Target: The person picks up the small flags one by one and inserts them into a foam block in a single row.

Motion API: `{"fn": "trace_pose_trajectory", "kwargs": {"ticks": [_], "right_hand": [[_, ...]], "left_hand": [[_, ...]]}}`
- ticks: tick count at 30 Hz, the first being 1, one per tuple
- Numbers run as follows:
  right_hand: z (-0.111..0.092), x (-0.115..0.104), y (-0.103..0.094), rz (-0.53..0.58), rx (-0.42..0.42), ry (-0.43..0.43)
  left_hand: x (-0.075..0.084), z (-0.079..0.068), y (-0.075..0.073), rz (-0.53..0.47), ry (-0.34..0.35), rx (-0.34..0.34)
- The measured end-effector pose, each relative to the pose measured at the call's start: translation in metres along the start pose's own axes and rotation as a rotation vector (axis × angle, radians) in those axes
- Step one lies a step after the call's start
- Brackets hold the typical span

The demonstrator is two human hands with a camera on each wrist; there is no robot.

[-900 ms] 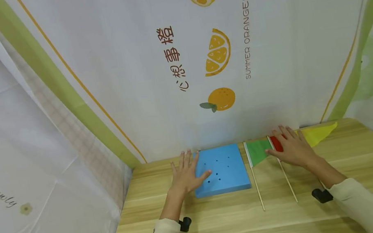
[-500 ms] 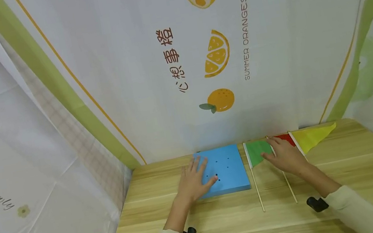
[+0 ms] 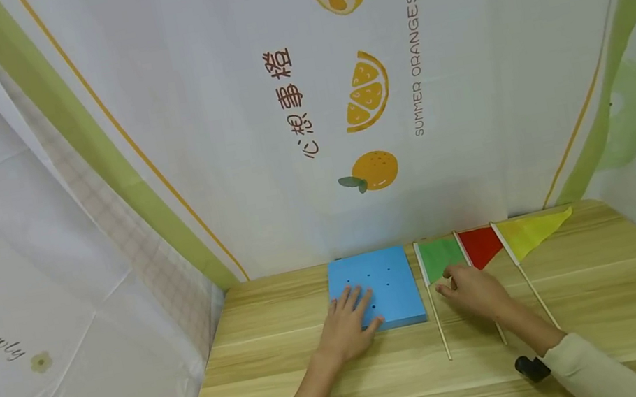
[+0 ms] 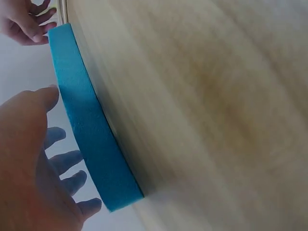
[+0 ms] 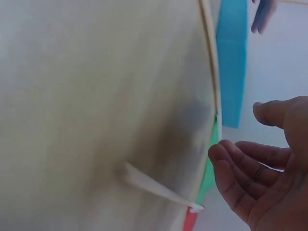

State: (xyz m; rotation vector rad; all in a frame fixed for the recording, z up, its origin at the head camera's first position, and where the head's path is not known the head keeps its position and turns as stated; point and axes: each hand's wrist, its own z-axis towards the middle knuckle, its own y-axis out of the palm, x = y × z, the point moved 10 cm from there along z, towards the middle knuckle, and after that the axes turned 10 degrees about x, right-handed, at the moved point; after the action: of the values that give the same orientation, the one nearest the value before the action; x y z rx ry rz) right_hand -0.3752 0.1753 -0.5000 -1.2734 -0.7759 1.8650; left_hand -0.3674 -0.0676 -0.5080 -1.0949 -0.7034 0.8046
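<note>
A blue foam block (image 3: pixel 401 294) with several small holes lies flat on the table. My left hand (image 3: pixel 344 332) is over its near left part, fingers spread and straight; the left wrist view shows the fingertips along the top edge of the block (image 4: pixel 89 110). To the block's right lie three triangular flags on thin wooden sticks: green (image 3: pixel 438 255), red (image 3: pixel 481 248) and yellow (image 3: pixel 532 235). My right hand (image 3: pixel 476 292) hovers by the green flag and its stick, over the red flag's stick. Its fingers are loosely bent, thumb apart, with nothing between them in the right wrist view.
The wooden table (image 3: pixel 277 326) meets a hanging white cloth (image 3: pixel 252 189) with printed oranges along its back edge. Another cloth (image 3: pixel 50 274) hangs at the left. Dark wrist cameras (image 3: pixel 532 368) sit by both sleeves.
My right hand has moved left and nearer from the red flag toward the green flag's stick, its fingers bending in. My left hand has slid right and nearer over the block.
</note>
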Motion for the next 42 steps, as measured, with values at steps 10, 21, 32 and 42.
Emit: {"fn": "trace_pose_trajectory", "kwargs": {"ticks": [10,21,32,42], "right_hand": [[-0.010,0.002,0.021,-0.003,0.005,0.056],[-0.007,0.006,0.030,-0.066,0.018,0.111],[-0.005,0.007,0.026,0.034,0.044,0.072],[-0.003,0.015,0.030,0.144,-0.069,0.207]], "left_hand": [[0.005,-0.004,0.007,-0.016,-0.011,-0.033],[0.003,-0.005,0.008,-0.038,-0.020,-0.032],[0.003,-0.006,0.008,-0.066,-0.057,-0.046],[0.001,-0.006,0.011,-0.095,-0.065,-0.053]]}}
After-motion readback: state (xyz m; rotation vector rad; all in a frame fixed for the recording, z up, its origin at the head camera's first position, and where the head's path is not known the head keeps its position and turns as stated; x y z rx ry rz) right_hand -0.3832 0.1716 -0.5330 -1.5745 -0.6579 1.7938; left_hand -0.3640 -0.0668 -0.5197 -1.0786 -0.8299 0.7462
